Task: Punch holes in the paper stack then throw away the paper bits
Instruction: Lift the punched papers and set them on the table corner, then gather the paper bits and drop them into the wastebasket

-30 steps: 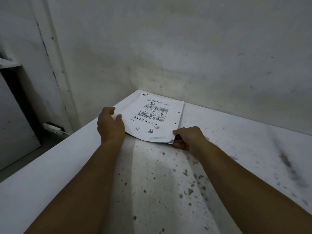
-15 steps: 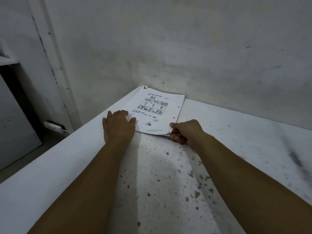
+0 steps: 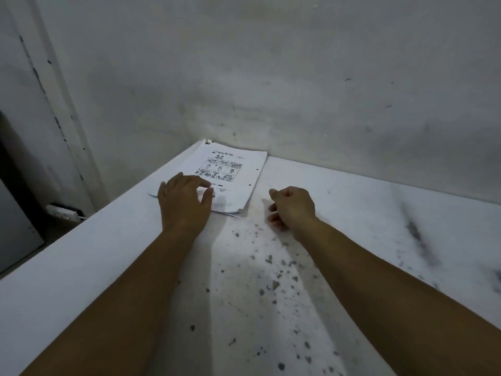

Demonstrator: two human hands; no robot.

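Lying on a white speckled table [image 3: 352, 213], at about 11 o'clock from the table's middle and pushed into the far corner against the wall [image 3: 271, 77], a paper stack [image 3: 230, 172] is recorded. Two punched holes are seen along its right edge; comic-style panels are printed on the top sheet. At 9 o'clock, beyond the table edge, a white power strip [image 3: 63, 212] is noted on the floor. The left hand [image 3: 184, 202] is laid on the stack's near left corner, fingers spread, nothing pinched. At 3 o'clock from the stack, just beside it and apart, the right hand [image 3: 292, 208] is rested on the table, fingers curled loosely inward; whether anything is held cannot be told.
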